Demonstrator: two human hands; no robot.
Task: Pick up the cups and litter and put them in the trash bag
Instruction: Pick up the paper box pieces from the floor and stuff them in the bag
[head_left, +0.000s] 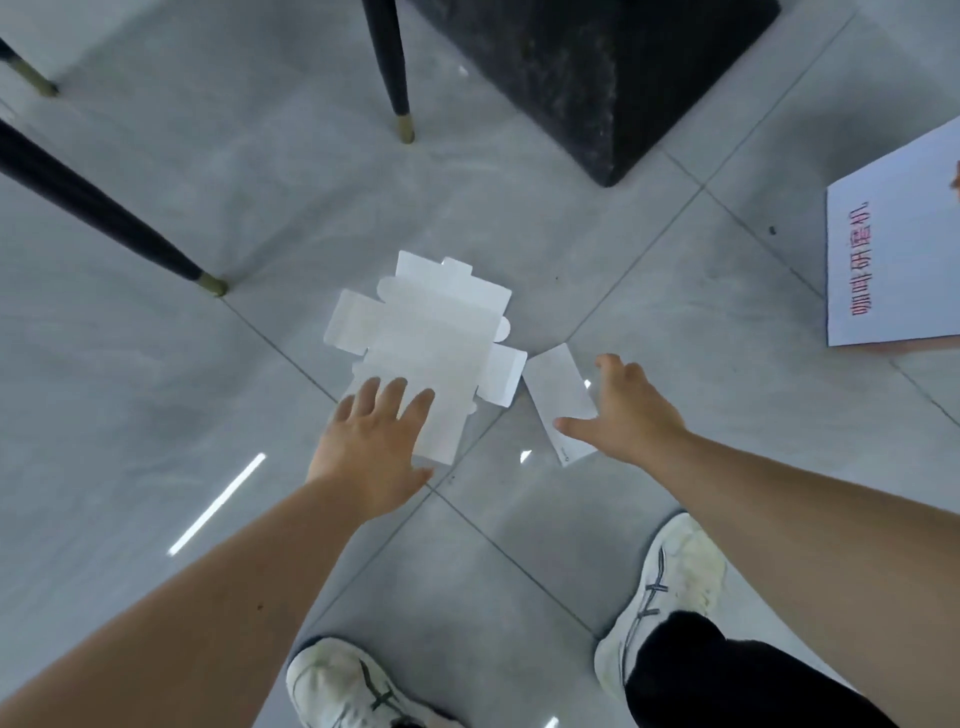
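Fingers of the left hand (374, 447) lie spread and flat on the unfolded white carton blank (426, 338), gripping nothing. Just right of that blank, the right hand (628, 410) hovers open over a small white card (558, 395) on the tiled floor (156, 389). Litter pickup looks underway; next, each flat sheet probably needs an edge lifted. No trash bag in view.

Flattened white carton (426, 332) – beside it, seemingly paper slip (561, 402).
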